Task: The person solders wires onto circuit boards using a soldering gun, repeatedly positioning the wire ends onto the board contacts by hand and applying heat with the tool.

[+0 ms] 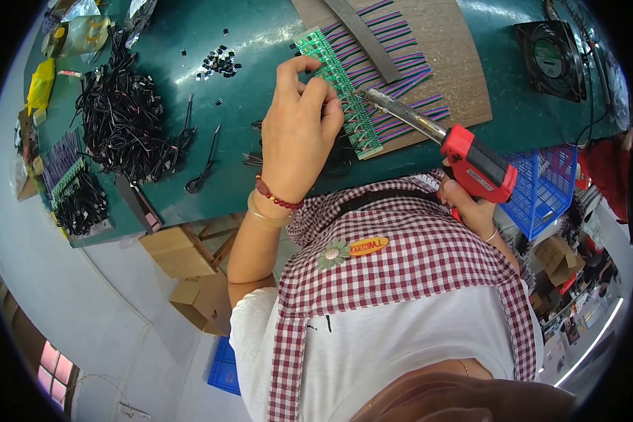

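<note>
A long green circuit-board panel (366, 133) lies at a slant at the near edge of a brown board (464, 70), with rows of striped pink, blue and black wires (408, 43) running off its right side. My left hand (295, 130) rests over the panel, fingers curled and pinched at its left edge; what they hold, if anything, is hidden. In my right hand (475, 211) is a red and black soldering gun (475, 165), gripped by its handle. Its metal barrel points up and left, the tip at the panel's right edge, close to the wire ends. A dark flat bar (366, 42) lies across the wires.
To the left on the green table (253, 49) lie a tangled heap of black cables (123, 116), small black parts (219, 62) and another board with wires (67, 179). A black fan (552, 60) stands far right. A blue crate (541, 186) sits below the table edge.
</note>
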Motion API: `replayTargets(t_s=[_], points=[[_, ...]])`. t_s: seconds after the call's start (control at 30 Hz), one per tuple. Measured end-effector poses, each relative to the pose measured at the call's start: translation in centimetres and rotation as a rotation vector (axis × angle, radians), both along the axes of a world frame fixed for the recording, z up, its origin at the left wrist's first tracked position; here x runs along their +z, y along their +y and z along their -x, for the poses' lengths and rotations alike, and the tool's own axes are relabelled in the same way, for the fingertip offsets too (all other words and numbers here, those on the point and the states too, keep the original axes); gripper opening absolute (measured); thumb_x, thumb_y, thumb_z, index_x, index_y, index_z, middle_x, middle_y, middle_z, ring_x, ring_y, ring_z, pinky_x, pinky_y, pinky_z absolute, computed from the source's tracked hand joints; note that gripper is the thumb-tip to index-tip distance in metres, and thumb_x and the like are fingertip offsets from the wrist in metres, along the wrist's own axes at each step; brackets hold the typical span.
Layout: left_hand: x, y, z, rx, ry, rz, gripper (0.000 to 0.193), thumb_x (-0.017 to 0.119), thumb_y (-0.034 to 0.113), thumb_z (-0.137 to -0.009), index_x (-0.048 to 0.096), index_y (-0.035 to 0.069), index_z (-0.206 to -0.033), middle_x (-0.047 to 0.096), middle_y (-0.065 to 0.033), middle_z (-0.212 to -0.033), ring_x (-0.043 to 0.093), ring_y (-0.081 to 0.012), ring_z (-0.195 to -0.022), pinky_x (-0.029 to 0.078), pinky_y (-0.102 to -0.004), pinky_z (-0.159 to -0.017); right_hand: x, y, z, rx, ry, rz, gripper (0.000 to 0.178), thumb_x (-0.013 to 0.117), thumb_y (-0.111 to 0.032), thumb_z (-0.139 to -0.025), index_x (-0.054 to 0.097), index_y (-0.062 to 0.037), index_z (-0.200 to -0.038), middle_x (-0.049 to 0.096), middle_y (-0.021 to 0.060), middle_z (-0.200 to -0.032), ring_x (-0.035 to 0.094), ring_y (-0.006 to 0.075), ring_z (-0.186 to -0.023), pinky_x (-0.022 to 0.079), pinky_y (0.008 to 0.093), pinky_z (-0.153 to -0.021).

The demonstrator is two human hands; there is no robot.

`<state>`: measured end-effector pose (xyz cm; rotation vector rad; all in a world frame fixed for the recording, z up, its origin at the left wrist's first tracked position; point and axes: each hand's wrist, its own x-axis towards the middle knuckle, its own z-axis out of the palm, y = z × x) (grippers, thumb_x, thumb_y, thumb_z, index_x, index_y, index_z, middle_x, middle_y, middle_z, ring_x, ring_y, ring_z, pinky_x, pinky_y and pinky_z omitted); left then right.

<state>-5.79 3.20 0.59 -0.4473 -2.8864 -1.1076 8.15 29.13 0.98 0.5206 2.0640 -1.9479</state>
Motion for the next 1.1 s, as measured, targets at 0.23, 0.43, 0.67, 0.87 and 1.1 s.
replayTargets(t_s=[0.23, 0.43, 0.67, 0.87, 1.1], points=[[-0.2, 0.0, 0.0, -0.001, 0.024, -0.01, 0.01, 0.064, 0.004, -0.077, 0.054, 0.001, -0.078, 0.051, -0.0105, -0.115, 0.056, -0.0188, -0.069, 0.049, -0.0321, -0.059, -0.2, 0.2, 0.1, 0.007, 0.03, -0.013, 0.037, 0.073, -0.002, -0.078, 0.062, -0.0008, -0.113, 0.065, 0.0046, -0.098, 0.061, 0.0112, -0.085, 0.05, 0.026, -0.076], [-0.2, 0.1, 0.0, -0.003, 0.022, 0.011, 0.01, 0.063, 0.004, -0.077, 0.054, 0.001, -0.078, 0.051, -0.0107, -0.115, 0.056, -0.0189, -0.069, 0.049, -0.0323, -0.059, -0.7, 0.6, -0.2, 0.159, 0.149, -0.107, 0.034, 0.062, -0.002, -0.085, 0.05, 0.0037, -0.117, 0.057, 0.0075, -0.074, 0.053, 0.0137, -0.062, 0.045, 0.0283, -0.058], [0.0, 0.0, 0.2, -0.019, 0.022, 0.019, 0.01, 0.063, 0.003, -0.076, 0.054, 0.001, -0.079, 0.051, -0.0114, -0.116, 0.056, -0.0204, -0.07, 0.049, -0.0337, -0.061, -0.4, 0.3, -0.8, 0.033, 0.018, -0.063, 0.037, 0.074, -0.005, -0.077, 0.062, -0.0012, -0.112, 0.063, 0.0052, -0.101, 0.06, 0.0121, -0.087, 0.049, 0.0271, -0.077], [0.5, 0.0, 0.6, -0.062, 0.005, 0.049, 0.01, 0.063, 0.002, -0.075, 0.054, 0.0, -0.079, 0.051, -0.0134, -0.115, 0.058, -0.0272, -0.078, 0.05, -0.0369, -0.063, -0.3, 0.2, -0.7, 0.033, 0.026, -0.058, 0.034, 0.074, -0.004, -0.077, 0.063, -0.0014, -0.11, 0.064, 0.0051, -0.098, 0.06, 0.0112, -0.085, 0.049, 0.0262, -0.074], [1.0, 0.2, 1.2, -0.119, 0.021, 0.119, 0.009, 0.061, 0.003, -0.076, 0.052, 0.0, -0.079, 0.051, -0.0133, -0.115, 0.06, -0.032, -0.073, 0.05, -0.0397, -0.062, -0.3, 0.4, -0.5, 0.13, 0.066, -0.098, 0.033, 0.074, -0.004, -0.078, 0.064, -0.0014, -0.109, 0.065, 0.0048, -0.095, 0.06, 0.0109, -0.082, 0.049, 0.0263, -0.072]])
